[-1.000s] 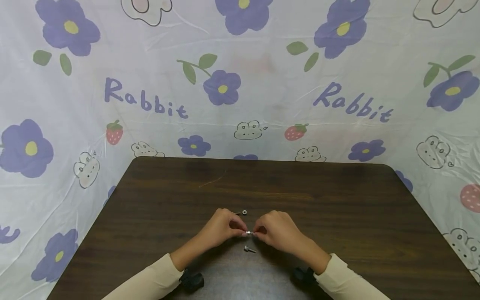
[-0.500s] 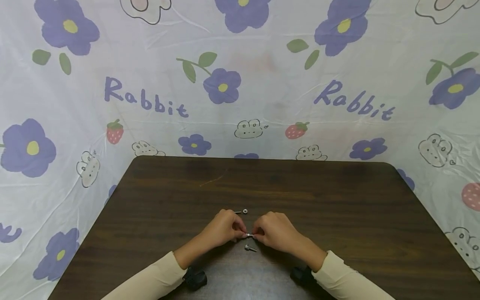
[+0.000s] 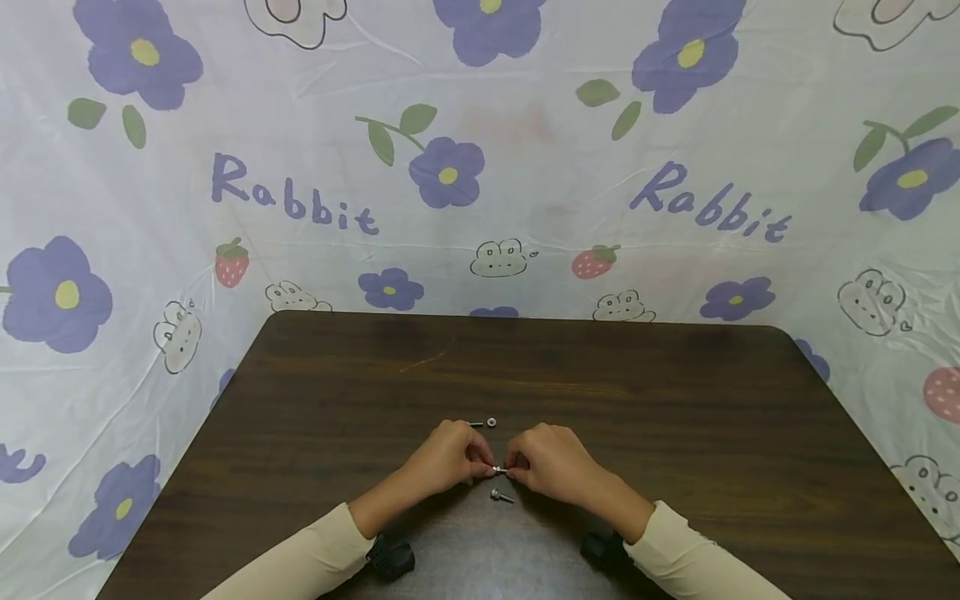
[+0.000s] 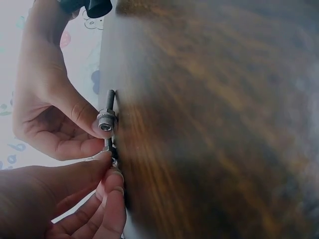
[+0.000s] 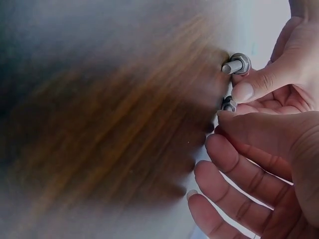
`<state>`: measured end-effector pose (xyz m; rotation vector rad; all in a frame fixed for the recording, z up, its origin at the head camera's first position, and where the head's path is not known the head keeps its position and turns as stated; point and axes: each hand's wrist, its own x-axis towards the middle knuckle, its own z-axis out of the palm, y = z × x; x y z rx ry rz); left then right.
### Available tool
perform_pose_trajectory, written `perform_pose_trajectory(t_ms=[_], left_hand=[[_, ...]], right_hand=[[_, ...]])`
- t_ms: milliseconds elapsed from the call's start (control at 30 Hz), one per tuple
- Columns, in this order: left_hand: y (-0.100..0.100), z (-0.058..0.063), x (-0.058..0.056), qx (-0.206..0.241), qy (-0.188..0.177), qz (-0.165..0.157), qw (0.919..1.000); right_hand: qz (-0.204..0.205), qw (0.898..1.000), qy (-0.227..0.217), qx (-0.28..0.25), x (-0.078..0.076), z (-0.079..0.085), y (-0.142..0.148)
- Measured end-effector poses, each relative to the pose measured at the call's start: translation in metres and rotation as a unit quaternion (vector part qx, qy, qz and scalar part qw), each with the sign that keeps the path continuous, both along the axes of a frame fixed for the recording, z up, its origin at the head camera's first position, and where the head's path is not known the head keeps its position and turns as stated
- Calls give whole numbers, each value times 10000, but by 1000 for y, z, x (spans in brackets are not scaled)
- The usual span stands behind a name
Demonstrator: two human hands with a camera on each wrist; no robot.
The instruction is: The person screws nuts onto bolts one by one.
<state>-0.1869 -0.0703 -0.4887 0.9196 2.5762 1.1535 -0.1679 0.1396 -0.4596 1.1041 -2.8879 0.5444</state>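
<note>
Over the middle of the table, both hands meet at one small silver bolt (image 3: pixel 499 471) with a hex nut (image 4: pixel 108 148) on it. My left hand (image 3: pixel 447 456) pinches it by the nut end between thumb and fingers; the bolt's head is hidden there. On the other side, my right hand (image 3: pixel 558 462) pinches the shank end with thumb and forefinger. Closer to me lies a second bolt (image 3: pixel 501 496), a socket-head one with a nut against its head, touched by neither hand. Its threaded tip and nut (image 5: pixel 240 64) show in the right wrist view.
Beyond the left fingers lie a third bolt (image 3: pixel 476 424), partly hidden by the hand, and a loose nut (image 3: pixel 491 422). The dark wooden table (image 3: pixel 600 367) ends at a patterned cloth (image 3: pixel 525 183) behind. Each wrist wears a black camera (image 3: pixel 392 557).
Both hands came slightly nearer to me with the bolt between the first and second frames. Since then they have stayed almost still, still pinching it.
</note>
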Motion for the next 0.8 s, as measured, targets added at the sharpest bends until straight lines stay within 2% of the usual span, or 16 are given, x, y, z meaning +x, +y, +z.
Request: perform_pose_trajectory(t_ms=[167,300,400,533,667,800], left_hand=[[-2,2,1,14,38,16,10000],[-8,10,3,-325,414,311,9981],[-14,19,5,-610,885,600,9924],[-21,29,3,-726,1381,876,9839],[-28,34,-1,-803,1601,1026,9785],[-33,35,-7,-884,1645,1126,9759]], right_hand=[[0,10000,-6,-38,0,1,1],[23,10000,-8,-94,-2,3,4],[-4,10000,39,-84,-4,6,7],[-78,9997,209,-68,-7,13,11],[-169,9993,330,-77,-12,21,14],[-207,9989,411,-30,-17,25,15]])
